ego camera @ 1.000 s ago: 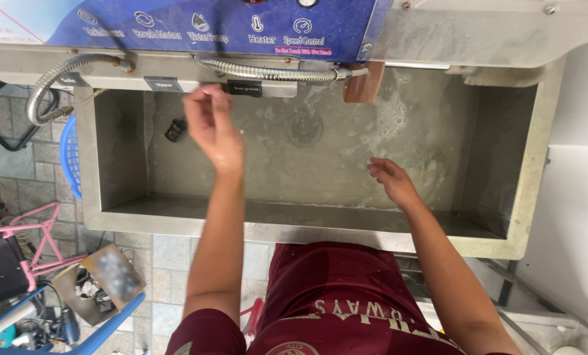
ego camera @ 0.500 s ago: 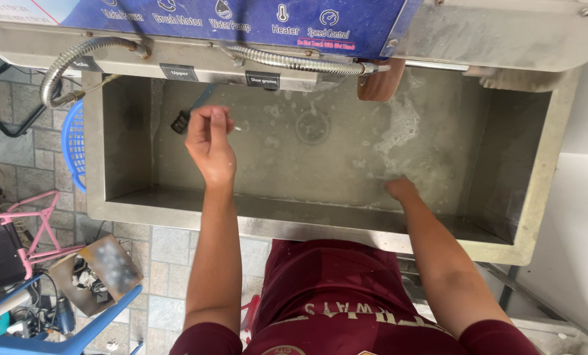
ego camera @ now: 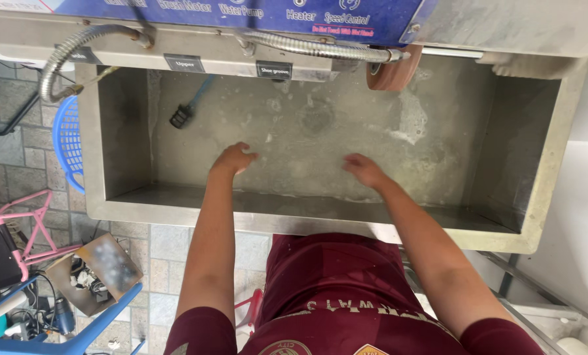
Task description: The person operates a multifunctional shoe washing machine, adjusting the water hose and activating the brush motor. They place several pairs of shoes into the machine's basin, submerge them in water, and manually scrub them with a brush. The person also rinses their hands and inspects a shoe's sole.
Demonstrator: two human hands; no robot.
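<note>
Both my hands reach down into a deep stainless steel basin (ego camera: pixel 129 204). My left hand (ego camera: pixel 233 158) hangs low near the basin floor with its fingers curled loosely, holding nothing. My right hand (ego camera: pixel 364 169) is at the same depth a little to the right, fingers bent and empty. Soapy foam (ego camera: pixel 409 121) streaks the wet basin floor beyond them. A small brush (ego camera: pixel 182 113) with a blue handle lies at the basin's far left corner, apart from both hands.
A flexible metal hose (ego camera: pixel 327 49) runs along the blue control panel (ego camera: pixel 254 13) above the basin, with a round brown wheel (ego camera: pixel 391 72) at its right. A blue basket (ego camera: pixel 67 141), a pink stand (ego camera: pixel 34 220) and a box of tools (ego camera: pixel 97 269) sit on the tiled floor at left.
My left hand has dropped from up near the panel down to the basin floor. My right hand has shifted left toward the middle. The camera moved closer.
</note>
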